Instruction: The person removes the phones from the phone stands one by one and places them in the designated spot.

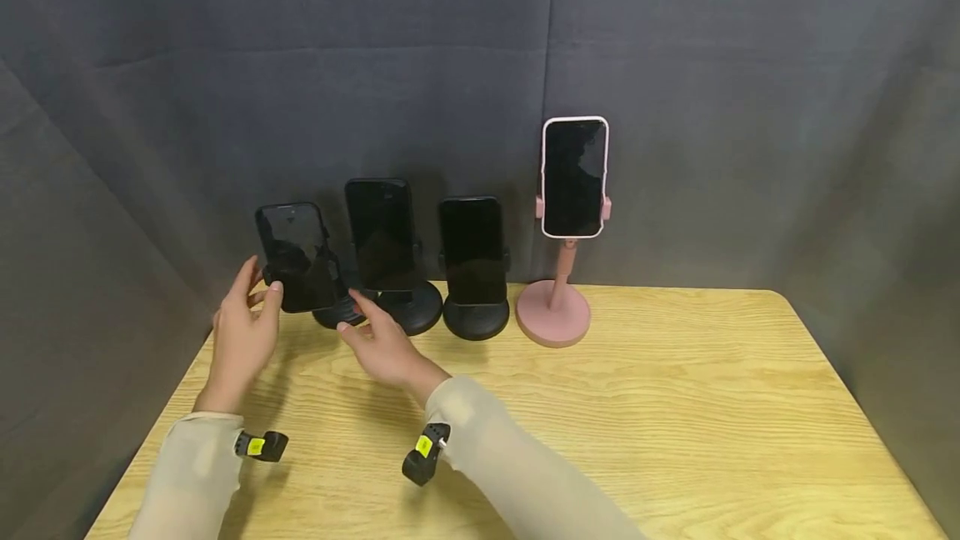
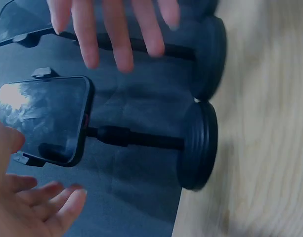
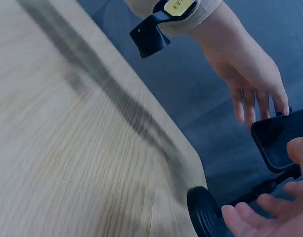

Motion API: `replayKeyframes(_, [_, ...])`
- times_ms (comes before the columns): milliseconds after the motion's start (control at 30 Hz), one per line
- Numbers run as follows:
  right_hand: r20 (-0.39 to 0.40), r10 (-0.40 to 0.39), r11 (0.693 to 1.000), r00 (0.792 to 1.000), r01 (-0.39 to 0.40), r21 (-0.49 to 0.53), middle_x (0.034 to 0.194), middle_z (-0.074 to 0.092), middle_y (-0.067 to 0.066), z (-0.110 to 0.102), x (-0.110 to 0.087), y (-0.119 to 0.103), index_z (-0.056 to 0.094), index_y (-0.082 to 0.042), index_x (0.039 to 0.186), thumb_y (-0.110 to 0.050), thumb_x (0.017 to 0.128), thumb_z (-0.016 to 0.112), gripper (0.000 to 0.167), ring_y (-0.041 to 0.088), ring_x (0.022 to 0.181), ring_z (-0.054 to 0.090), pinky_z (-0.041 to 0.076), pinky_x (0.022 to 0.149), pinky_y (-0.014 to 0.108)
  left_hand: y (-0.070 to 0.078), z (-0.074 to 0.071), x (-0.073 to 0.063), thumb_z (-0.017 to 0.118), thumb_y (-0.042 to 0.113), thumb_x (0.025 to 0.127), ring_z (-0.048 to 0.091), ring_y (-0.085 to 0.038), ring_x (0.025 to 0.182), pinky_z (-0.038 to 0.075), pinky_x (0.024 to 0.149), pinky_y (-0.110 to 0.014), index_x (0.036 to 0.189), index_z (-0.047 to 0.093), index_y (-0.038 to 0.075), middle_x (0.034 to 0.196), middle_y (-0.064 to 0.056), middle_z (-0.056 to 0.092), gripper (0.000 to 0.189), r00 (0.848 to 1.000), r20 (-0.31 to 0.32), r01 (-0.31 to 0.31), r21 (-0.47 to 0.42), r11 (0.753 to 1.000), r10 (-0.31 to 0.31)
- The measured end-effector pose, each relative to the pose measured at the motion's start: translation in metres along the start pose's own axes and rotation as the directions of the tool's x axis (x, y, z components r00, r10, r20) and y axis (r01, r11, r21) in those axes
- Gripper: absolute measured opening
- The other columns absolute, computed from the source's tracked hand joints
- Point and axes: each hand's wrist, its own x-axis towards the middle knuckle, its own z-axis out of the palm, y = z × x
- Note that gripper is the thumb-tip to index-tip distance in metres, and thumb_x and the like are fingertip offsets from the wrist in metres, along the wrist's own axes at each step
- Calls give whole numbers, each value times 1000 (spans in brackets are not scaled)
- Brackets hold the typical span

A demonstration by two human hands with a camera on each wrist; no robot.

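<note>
The leftmost phone [image 1: 295,252] sits tilted in a black stand whose round base [image 1: 335,311] rests on the table. My left hand [image 1: 243,332] is at this phone's left edge, its thumb overlapping the lower corner; contact is unclear. In the left wrist view, a clamp grips both sides of the phone [image 2: 47,113], above a black pole [image 2: 146,139]. Loosely spread, the fingers of my right hand [image 1: 386,344] are right of the phone, near the stand. The right wrist view has the right hand [image 3: 280,212] beside the pole, with nothing seen in its grasp.
To the right stand two more black stands with phones, a middle-left phone [image 1: 382,236] and another phone [image 1: 474,252]. Beyond them rises a pink stand [image 1: 553,315] holding a white-framed phone [image 1: 574,177]. A grey curtain [image 1: 712,148] hangs behind the wooden table [image 1: 697,407].
</note>
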Motion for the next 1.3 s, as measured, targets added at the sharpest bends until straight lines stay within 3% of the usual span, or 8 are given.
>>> replayKeyframes(100, [36,-11,998,999,9,65,165,33,10,4,3,-4,16,-28,163,-33,107,49,65,35,139,48,45,114,44,1,-2,4,40,31,110,52,-45,134,55,103,-39,160,26,5,157,-29,38,58,998,52,-17,-47,999,19])
replayKeyframes(233, [51,-18,995,999,13,96,169,25,6,7,6,-11,7,-30,164,-31,107,50,71,34,144,42,41,118,45,1,-1,8,40,22,110,66,-5,109,52,79,-4,153,39,-1,140,-33,55,49,995,58,-76,-102,992,82])
replayKeyframes(333, [61,-28,995,998,22,92,170,20,2,6,7,-16,4,-28,164,-30,108,49,72,31,147,40,40,120,45,0,-1,9,40,18,110,55,20,90,50,72,-2,149,44,-3,129,-35,62,45,994,45,-98,-130,987,104])
replayKeyframes(400, [69,-43,995,997,36,96,171,17,1,6,7,-17,4,-24,164,-27,108,47,71,29,149,39,37,122,45,0,-1,10,40,16,110,52,24,88,51,72,-3,148,44,-6,129,-36,61,45,994,41,-92,-142,986,99])
replayKeyframes(867, [86,-104,959,991,77,272,172,10,9,7,4,-17,4,-12,164,-13,108,42,67,29,154,29,33,125,39,2,4,2,55,4,103,60,13,98,41,78,6,140,55,-7,133,-27,62,38,998,-57,-41,-130,991,34])
replayKeyframes(967, [93,-112,948,989,78,307,172,9,8,8,2,-18,4,-14,164,-12,109,41,66,29,155,26,30,126,40,0,5,0,55,1,102,49,25,95,42,80,5,138,56,-9,132,-27,62,37,996,-83,-58,-158,986,45])
replayKeyframes(1233, [64,-125,926,990,93,365,170,18,13,6,-3,-20,13,-8,163,-11,108,44,63,32,153,32,32,125,41,3,-4,-7,56,12,104,58,-34,128,36,86,7,143,52,-5,146,-25,55,43,997,-73,-37,-70,997,31])
replayKeyframes(1300, [54,-130,917,990,99,387,169,20,15,6,-4,-21,14,-5,162,-10,108,44,62,33,152,33,32,124,43,4,-5,-8,58,12,103,63,-21,123,37,85,6,142,53,-5,142,-26,57,43,996,-85,-47,-63,997,41])
